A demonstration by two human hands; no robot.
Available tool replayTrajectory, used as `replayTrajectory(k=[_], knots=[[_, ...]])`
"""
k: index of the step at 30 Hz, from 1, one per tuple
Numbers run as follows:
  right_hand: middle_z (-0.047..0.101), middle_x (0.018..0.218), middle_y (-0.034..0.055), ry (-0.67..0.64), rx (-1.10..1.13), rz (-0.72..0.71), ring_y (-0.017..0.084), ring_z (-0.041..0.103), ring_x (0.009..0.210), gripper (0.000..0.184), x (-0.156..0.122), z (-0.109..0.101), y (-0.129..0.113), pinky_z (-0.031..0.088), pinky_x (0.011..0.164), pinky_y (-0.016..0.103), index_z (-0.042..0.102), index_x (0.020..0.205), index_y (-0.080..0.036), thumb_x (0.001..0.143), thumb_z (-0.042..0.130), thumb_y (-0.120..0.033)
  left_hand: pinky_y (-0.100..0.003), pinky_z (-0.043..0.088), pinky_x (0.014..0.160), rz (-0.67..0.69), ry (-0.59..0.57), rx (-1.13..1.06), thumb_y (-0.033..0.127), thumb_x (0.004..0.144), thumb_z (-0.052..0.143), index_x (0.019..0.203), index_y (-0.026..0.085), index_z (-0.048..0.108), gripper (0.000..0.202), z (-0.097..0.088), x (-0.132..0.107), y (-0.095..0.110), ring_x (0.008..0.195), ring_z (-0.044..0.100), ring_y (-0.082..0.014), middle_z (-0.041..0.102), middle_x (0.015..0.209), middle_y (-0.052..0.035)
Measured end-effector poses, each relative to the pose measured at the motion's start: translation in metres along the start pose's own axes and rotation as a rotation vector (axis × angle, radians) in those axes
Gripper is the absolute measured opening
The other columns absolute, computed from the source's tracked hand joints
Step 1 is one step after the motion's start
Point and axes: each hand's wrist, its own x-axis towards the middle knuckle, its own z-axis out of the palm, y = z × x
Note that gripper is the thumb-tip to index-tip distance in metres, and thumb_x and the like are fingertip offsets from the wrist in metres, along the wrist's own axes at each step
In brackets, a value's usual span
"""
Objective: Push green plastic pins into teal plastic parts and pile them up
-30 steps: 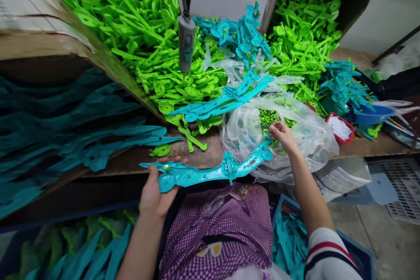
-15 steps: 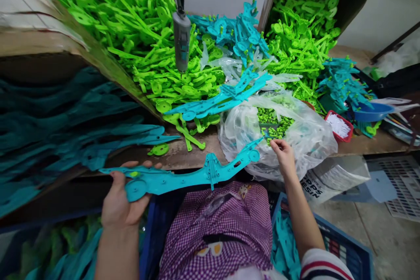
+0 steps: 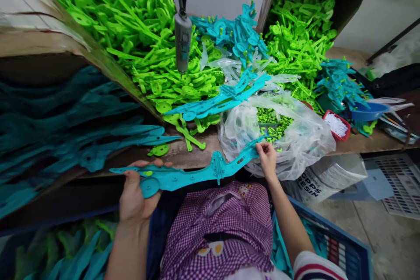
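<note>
My left hand (image 3: pixel 138 197) is wrapped around the left end of a long turquoise plastic part (image 3: pixel 190 179), which I hold level above my lap. A small bright green piece (image 3: pixel 148 173) sits in the part near my left thumb. My right hand (image 3: pixel 267 155) is pinched closed at the part's right end, with the fingertips touching or very near it. What lies between those fingertips is hidden. Just beyond my right hand, a clear plastic bag (image 3: pixel 305 133) lies open with many small green pieces (image 3: pixel 277 129) in it.
Bright green plastic parts (image 3: pixel 131 30) are heaped at the back. More turquoise parts (image 3: pixel 216 100) lie on the heap and fill the box at left. A grey hand tool (image 3: pixel 183 43) hangs above. At right stand a red tray (image 3: pixel 337 126) of white bits and a blue bowl (image 3: pixel 367 111).
My right hand has moved left from the bag's opening to the right end of the turquoise part. My left hand has shifted the part slightly to the right.
</note>
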Motion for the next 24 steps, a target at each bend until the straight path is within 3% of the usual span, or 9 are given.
replayTrajectory(k=[11,18,24], knots=[[0.060,0.074,-0.0002,-0.064,-0.321,-0.128,0.014,0.053,0.066,0.037,0.007,0.007,0.001,0.039,0.066,0.024,0.058,0.085,-0.018,0.094,0.052,-0.054,-0.048,0.056,0.087,-0.018,-0.026,-0.030,0.044,0.098,0.040,0.101,0.025,0.061,0.029,-0.007,0.006,-0.006,0.098,0.068,-0.0247,0.070,0.096,-0.0049],[0.061,0.077,0.0031,-0.087,-0.467,-0.237,0.017,0.055,0.071,0.039,0.007,0.012,0.009,0.038,0.069,0.027,0.061,0.089,-0.018,0.098,0.045,-0.053,-0.053,0.056,0.087,0.024,-0.069,-0.014,0.052,0.085,0.064,0.103,0.022,0.058,0.035,-0.022,0.014,-0.015,0.097,0.069,-0.0285,0.069,0.099,-0.0077],[0.062,0.082,0.0067,-0.092,-0.616,-0.283,0.019,0.055,0.076,0.040,0.008,0.020,0.016,0.039,0.073,0.029,0.062,0.095,-0.018,0.100,0.041,-0.052,-0.053,0.056,0.087,0.019,-0.096,-0.022,0.052,0.084,0.065,0.104,0.023,0.058,0.037,-0.023,0.013,-0.017,0.100,0.068,-0.0289,0.069,0.100,-0.0075]])
